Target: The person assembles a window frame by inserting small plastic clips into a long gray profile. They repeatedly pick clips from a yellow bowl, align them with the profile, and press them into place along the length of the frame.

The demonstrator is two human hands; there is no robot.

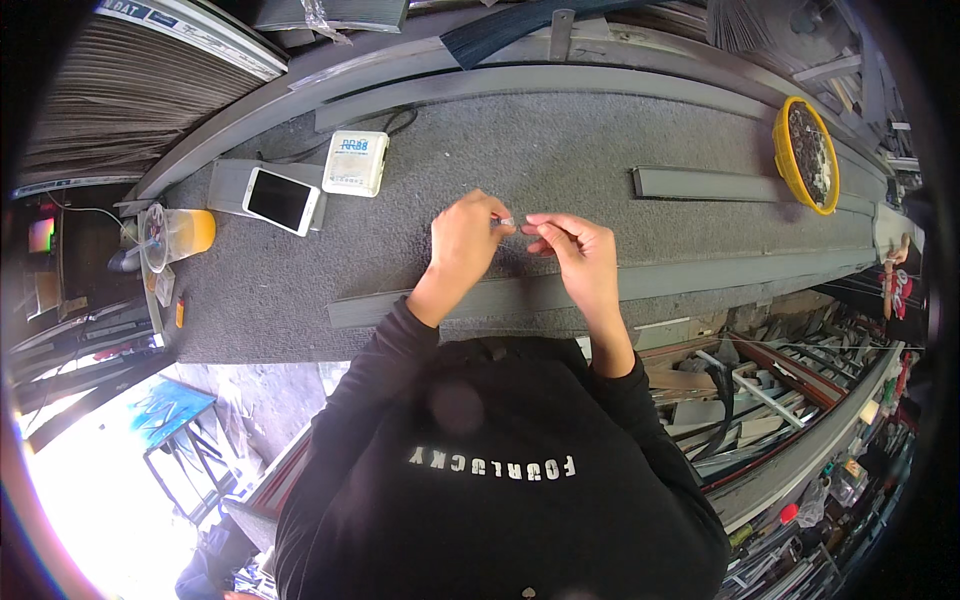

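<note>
Over the grey carpeted workbench (400,240), my hands meet in front of my chest. My left hand (463,240) is closed, its thumb and forefinger pinching a small, pale, shiny piece (508,223) whose kind is too small to make out. Close by on the right, my right hand (580,258) has its thumb and fingers drawn together at the piece's other end; what they hold, if anything, cannot be seen. Beneath my wrists lies a long grey metal profile (700,279) along the near side of the bench.
Left of my hands lie a white box (356,163) and a white phone (281,202) on a grey piece. A clear jug with yellowish contents (190,232) stands at the left edge. Rightward are a short profile (710,185), a yellow basket of small parts (782,150) and another person's hand (898,250).
</note>
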